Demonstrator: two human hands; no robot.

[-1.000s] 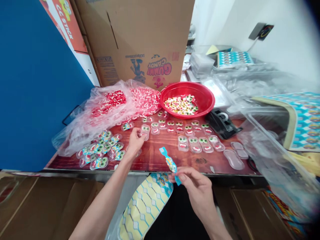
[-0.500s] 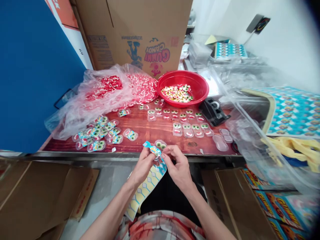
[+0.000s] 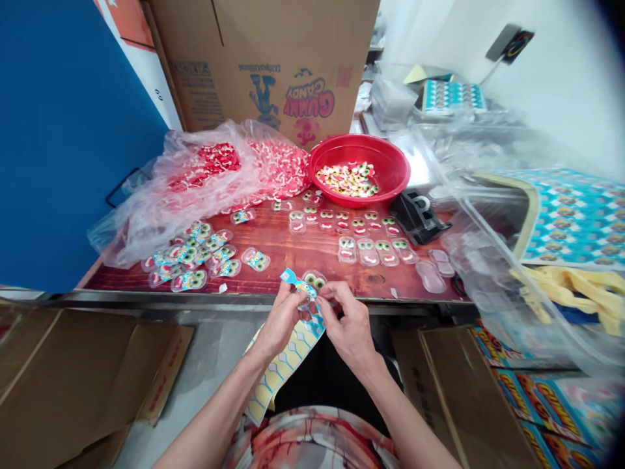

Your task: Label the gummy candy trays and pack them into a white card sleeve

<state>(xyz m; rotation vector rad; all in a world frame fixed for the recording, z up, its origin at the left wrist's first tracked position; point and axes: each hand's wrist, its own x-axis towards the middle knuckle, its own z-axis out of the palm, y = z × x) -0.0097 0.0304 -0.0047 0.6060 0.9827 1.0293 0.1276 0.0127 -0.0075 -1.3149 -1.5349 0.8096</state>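
Note:
At the table's front edge, my left hand (image 3: 282, 326) is closed around a small clear candy pack (image 3: 315, 279) with green gummy eyes showing. A blue printed sticker (image 3: 290, 276) lies across the pack, its left end sticking out free past my left fingers. My right hand (image 3: 347, 326) is closed too, thumb and fingertips pinching at the right side of the sticker and pack. Below the hands, a partly peeled sticker sheet (image 3: 280, 371) lies over my lap. The pack's lower part is hidden by the fingers.
Labelled candy packs (image 3: 188, 257) are heaped on the left beside a bag of red gummies (image 3: 273, 166). Unlabelled packs (image 3: 368, 253) lie in rows below a red bowl (image 3: 398, 176) of gummy eyes. Right of them stand a black tape dispenser (image 3: 418, 218) and a clear bin (image 3: 488, 241).
The sticker's free left end has lifted and shows more of its face. Both hands keep nearly the same place and hold; the view has shifted slightly.

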